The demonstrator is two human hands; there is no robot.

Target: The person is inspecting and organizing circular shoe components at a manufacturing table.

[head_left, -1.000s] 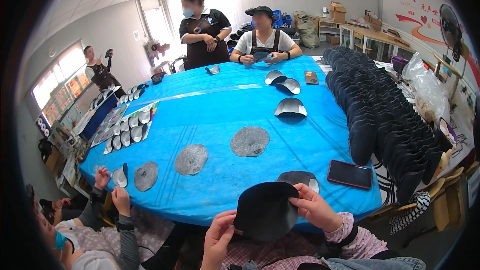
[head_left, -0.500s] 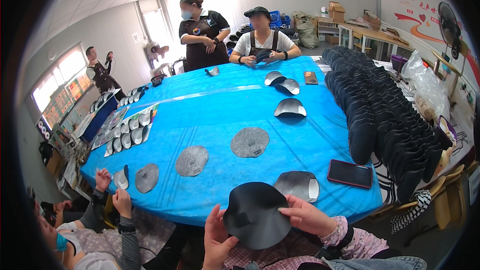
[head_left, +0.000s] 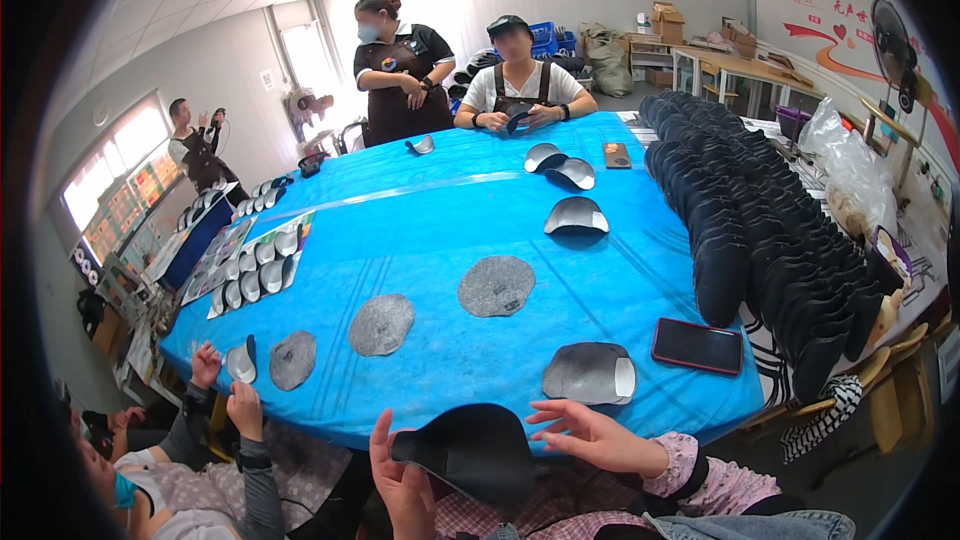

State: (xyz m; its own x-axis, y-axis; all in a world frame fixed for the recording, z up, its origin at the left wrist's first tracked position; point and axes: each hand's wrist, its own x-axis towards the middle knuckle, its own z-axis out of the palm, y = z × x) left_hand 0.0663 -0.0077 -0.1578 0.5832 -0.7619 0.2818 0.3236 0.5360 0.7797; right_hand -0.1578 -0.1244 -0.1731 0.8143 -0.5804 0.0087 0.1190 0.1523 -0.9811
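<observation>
A black, curved, rounded pad [head_left: 478,455] is held at its left edge in my left hand [head_left: 405,475], low in front of the table's near edge. Its surface is bent, with one side folded over toward me. Just off its right edge, my right hand [head_left: 590,435] is open, fingers apart and holding nothing. On the table beyond that hand lies a grey pad with a white tab [head_left: 588,372]. Flat grey felt-like rounds lie farther left, including a near-middle round [head_left: 497,287] and another round [head_left: 382,325].
A phone [head_left: 698,347] lies on the blue-covered table [head_left: 420,240]. Long stacks of black pads [head_left: 760,230] line the right side. A co-worker's hands [head_left: 225,385] are near a small curved pad [head_left: 242,360] at left. Another seated person [head_left: 520,90] handles a dark piece across the table.
My right hand has let go of the black pad's right edge and opened. The pad has tilted and folded in my left hand. Across the table, the seated person's dark piece is lower.
</observation>
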